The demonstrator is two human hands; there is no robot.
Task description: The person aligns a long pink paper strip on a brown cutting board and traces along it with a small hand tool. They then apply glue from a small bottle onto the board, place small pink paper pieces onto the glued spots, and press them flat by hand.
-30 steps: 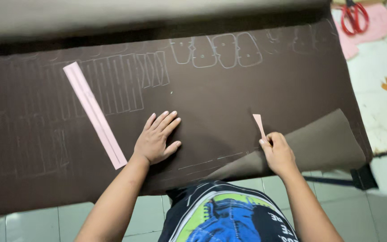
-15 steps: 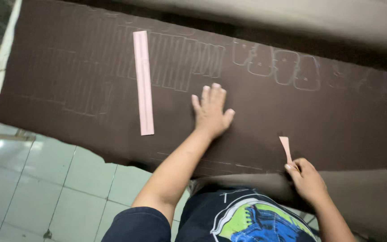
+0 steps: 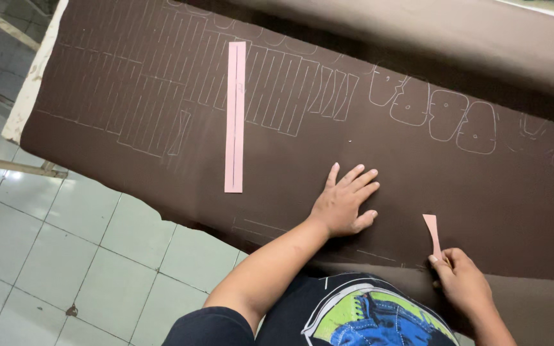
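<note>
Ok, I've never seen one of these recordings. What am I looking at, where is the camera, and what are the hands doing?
There is no machine here: a person works with two bare hands, and the one camera sits on their head, looking down. That is why you see their forearms and shirt at the bottom edge.

A large brown sheet covers the table. Pale outlines are drawn on it: rows of narrow strips on the left and rounded shapes on the right. A long pink strip lies flat on the sheet, touched by no hand.

The left hand rests flat on the sheet, fingers spread, holding nothing. The right hand pinches a small pink template at the sheet's near edge. Tiled floor shows at lower left.
</note>
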